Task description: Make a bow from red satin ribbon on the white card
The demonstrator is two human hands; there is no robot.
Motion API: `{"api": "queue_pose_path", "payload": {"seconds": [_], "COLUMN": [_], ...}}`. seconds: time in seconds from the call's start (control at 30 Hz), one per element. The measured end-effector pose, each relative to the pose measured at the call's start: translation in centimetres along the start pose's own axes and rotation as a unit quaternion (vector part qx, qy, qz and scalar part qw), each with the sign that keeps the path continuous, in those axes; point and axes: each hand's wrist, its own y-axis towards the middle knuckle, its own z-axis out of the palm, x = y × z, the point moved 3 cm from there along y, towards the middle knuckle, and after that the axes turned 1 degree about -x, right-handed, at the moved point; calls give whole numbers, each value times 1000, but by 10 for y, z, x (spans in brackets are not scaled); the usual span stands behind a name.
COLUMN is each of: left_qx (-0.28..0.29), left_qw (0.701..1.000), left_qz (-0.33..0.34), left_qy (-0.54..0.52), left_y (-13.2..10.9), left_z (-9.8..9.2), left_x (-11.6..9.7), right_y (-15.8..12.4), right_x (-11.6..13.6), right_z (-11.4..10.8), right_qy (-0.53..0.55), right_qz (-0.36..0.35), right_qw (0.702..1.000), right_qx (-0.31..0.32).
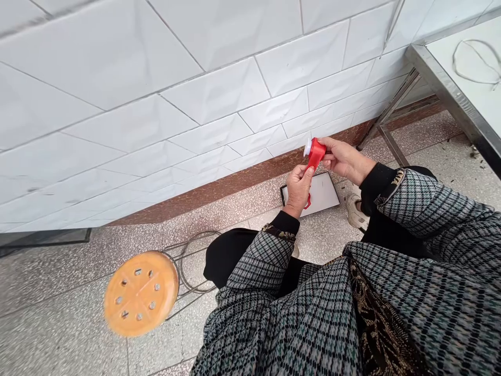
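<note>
A roll of red ribbon (317,151) with a white spool end (307,147) is held up in front of me, between both hands. My right hand (346,159) is closed on the roll from the right, thumb on its upper side. The fingers of my left hand (299,189) pinch the ribbon at the roll's lower edge. A loose red ribbon end hangs below my left hand. Beneath the hands, a shallow white tray-like panel with a dark edge (324,192) lies on the floor, partly hidden by my left hand.
An orange round stool (141,293) with metal legs lies tipped over on the left. A metal-framed table (450,78) with a loop of pale cord (475,60) stands at the right. The white tiled wall (219,94) is close ahead. My shoe (355,211) rests beside the panel.
</note>
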Motion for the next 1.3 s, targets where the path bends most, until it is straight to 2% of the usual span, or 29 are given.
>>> {"api": "queue_pose_path", "payload": {"seconds": [0.13,0.27,0.43,0.6,0.7,0.83,0.97,1.07,1.13,1.3], "left_qx": [7,-8,67,133,129,90,42,-11,-25,7], "left_qw": [998,999,997,989,987,984,987,991,995,998], "left_qz": [38,32,2,40,8,-50,-72,-75,-61,-51], "left_qy": [44,17,-39,-57,-94,-143,-139,-115,-81,-40], "left_y": [-4,1,15,22,18,10,1,-4,-6,-9], "left_z": [1,-5,-12,-12,-9,-3,6,10,10,7], "left_x": [-4,-1,-5,-5,1,-2,-9,-9,-8,-7], "right_y": [0,-5,-10,-18,-23,-31,-29,-19,-12,-5], "right_x": [4,2,0,-1,-6,-15,-17,-9,-4,-1], "right_z": [-1,1,2,-1,-1,4,6,4,2,2], "right_qy": [12,15,14,4,8,-15,-49,-26,-6,15], "right_qz": [9,52,131,187,157,44,-24,-28,-21,6], "right_qw": [1000,998,990,980,984,993,997,999,1000,1000], "right_qx": [13,28,48,66,86,110,61,16,1,20]}}
